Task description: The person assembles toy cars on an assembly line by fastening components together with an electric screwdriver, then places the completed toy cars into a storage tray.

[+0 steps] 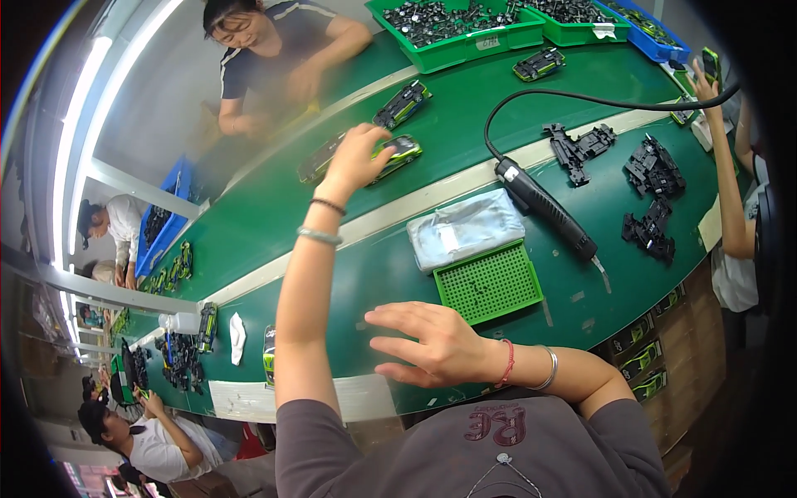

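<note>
My left hand (361, 156) reaches far over the green bench, fingers bent and apart. It is at the near end of a green and black toy car (400, 156); whether it touches the car cannot be made out. Just beyond lies another toy car (403, 104) with its black underside up. A blurred toy car (321, 159) is to the left of that hand. My right hand (427, 342) is held low over the near bench, fingers spread, holding nothing. Close in front of it are a green perforated tray (531, 286) and a pale blue wrapped bundle (466, 227).
A corded black handheld tool (548, 207) lies right of the bundle, its cable arching over the bench. Black chassis parts (656, 166) lie farther right. Green bins (465, 54) of small parts stand at the back. A co-worker (274, 66) sits opposite; others work at both sides.
</note>
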`<state>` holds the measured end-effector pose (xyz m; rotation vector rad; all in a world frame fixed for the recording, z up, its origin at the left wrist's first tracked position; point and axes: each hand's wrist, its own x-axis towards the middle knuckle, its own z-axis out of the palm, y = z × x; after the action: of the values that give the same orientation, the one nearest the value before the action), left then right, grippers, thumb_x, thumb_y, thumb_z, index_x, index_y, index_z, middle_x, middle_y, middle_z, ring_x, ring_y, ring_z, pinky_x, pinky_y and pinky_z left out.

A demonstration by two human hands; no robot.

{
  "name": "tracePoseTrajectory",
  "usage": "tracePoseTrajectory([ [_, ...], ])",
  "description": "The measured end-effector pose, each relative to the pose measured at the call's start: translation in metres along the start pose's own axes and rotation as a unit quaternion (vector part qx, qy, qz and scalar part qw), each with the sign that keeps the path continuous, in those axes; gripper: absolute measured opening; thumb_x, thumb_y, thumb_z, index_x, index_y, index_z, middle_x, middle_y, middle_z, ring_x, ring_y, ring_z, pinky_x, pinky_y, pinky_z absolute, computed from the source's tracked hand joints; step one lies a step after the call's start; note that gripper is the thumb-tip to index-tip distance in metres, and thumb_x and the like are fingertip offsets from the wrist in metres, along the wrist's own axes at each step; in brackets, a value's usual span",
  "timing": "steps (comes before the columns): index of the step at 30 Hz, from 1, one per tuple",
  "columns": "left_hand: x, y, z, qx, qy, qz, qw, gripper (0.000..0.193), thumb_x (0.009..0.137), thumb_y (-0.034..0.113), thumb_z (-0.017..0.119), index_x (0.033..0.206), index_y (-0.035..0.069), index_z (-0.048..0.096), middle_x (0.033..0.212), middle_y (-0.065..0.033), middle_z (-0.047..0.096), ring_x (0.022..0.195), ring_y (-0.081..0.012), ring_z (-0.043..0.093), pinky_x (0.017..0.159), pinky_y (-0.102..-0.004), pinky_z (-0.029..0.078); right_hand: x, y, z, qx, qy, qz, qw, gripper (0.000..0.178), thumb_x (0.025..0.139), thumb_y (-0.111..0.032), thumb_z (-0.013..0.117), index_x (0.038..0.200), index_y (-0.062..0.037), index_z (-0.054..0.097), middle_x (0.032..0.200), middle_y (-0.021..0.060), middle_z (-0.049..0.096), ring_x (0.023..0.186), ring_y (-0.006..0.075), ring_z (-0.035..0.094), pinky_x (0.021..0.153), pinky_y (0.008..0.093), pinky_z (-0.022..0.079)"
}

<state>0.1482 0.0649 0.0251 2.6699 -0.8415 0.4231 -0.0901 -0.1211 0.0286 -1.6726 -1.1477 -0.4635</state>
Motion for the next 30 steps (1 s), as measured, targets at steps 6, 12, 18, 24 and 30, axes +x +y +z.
tracePoseTrajectory([
  [6,0.068,0.045,0.046,-0.005,-0.078,-0.047,0.996,0.035,0.081,0.027,0.063,0.110,0.009,0.061,0.104,-0.0170,0.059,0.102,-0.0322,0.054,0.090,-0.0391,0.043,-0.001,0.003,-0.006,-0.015,0.007,0.013,1.000,0.023,0.072,-0.022,0.071,0.085,-0.0052,0.062,0.108,0.0124,0.059,0.093,0.0276,0.061,0.076,0.0351,0.052],
  [12,0.041,0.043,0.052,0.079,-0.067,-0.083,0.991,0.038,0.075,0.024,0.069,0.108,0.009,0.056,0.096,-0.0163,0.059,0.097,-0.0343,0.054,0.082,-0.0421,0.046,0.001,0.007,-0.006,-0.008,0.001,0.014,1.000,0.023,0.071,-0.021,0.071,0.086,-0.0051,0.062,0.105,0.0131,0.060,0.091,0.0281,0.061,0.074,0.0351,0.052],
  [18,-0.177,-0.076,-0.094,0.221,-0.126,-0.252,0.934,0.037,0.070,0.010,0.069,0.104,0.009,0.052,0.094,-0.0162,0.058,0.094,-0.0360,0.054,0.077,-0.0447,0.046,0.010,-0.007,-0.016,0.040,0.000,-0.017,0.999,0.024,0.072,-0.019,0.070,0.087,-0.0028,0.062,0.102,0.0141,0.060,0.089,0.0297,0.061,0.072,0.0365,0.052],
  [24,-0.320,-0.058,-0.203,0.272,0.000,-0.385,0.882,0.040,0.067,0.010,0.073,0.100,0.006,0.050,0.095,-0.0156,0.059,0.093,-0.0361,0.055,0.077,-0.0417,0.044,0.010,-0.016,-0.010,0.047,-0.028,-0.022,0.998,0.024,0.069,-0.015,0.071,0.086,-0.0018,0.062,0.100,0.0151,0.059,0.086,0.0311,0.060,0.069,0.0373,0.052],
  [30,-0.384,-0.008,-0.226,0.208,0.085,-0.424,0.877,0.035,0.070,0.013,0.070,0.099,0.007,0.053,0.092,-0.0167,0.061,0.090,-0.0336,0.058,0.076,-0.0393,0.046,0.004,-0.020,-0.009,0.060,-0.069,-0.029,0.995,0.021,0.075,-0.016,0.068,0.087,0.0002,0.062,0.102,0.0166,0.059,0.086,0.0316,0.060,0.071,0.0378,0.050],
])
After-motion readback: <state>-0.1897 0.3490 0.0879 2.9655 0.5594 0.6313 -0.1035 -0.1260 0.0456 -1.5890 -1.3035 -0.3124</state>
